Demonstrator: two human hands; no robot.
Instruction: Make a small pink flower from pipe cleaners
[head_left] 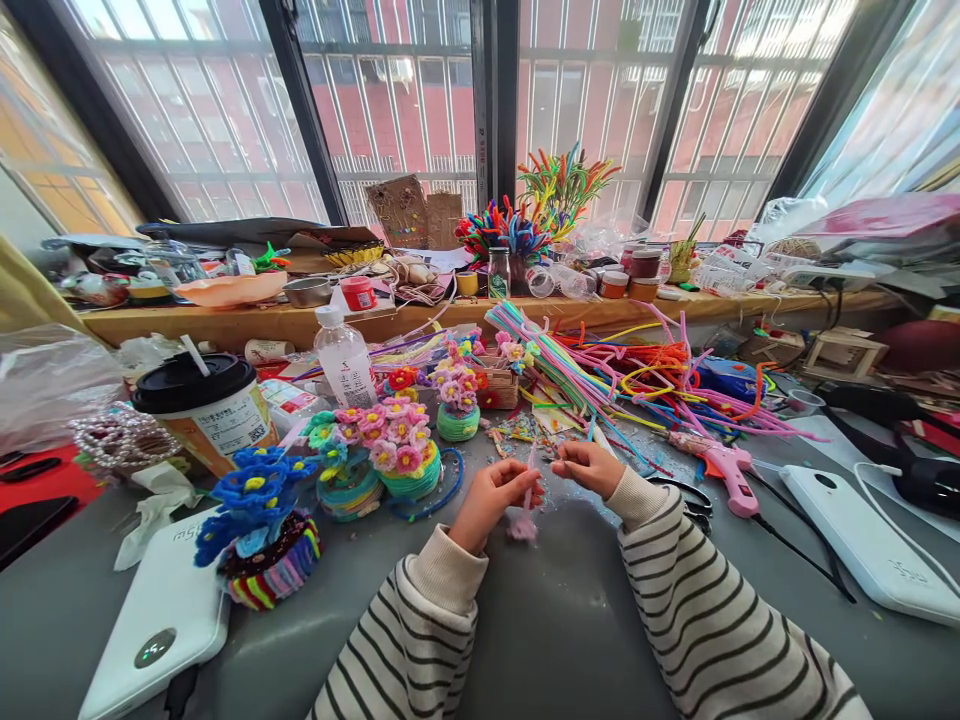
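My left hand (493,497) and my right hand (592,466) meet over the grey table (555,610), both pinching a thin pink pipe cleaner (525,510) whose fuzzy pink end hangs below my left fingers. Both sleeves are striped black and cream. Just left of my hands stand small pipe-cleaner flower pots: a pink-flowered one (401,452) and a blue-flowered one (259,525). A heap of loose coloured pipe cleaners (637,385) lies behind my right hand.
A pink glue gun (721,470) and black scissors (690,500) lie right of my hands. White power banks sit at the left (161,620) and right (862,540). A lidded drink cup (206,405) and water bottle (345,358) stand behind. A cluttered wooden shelf (420,318) runs under the windows.
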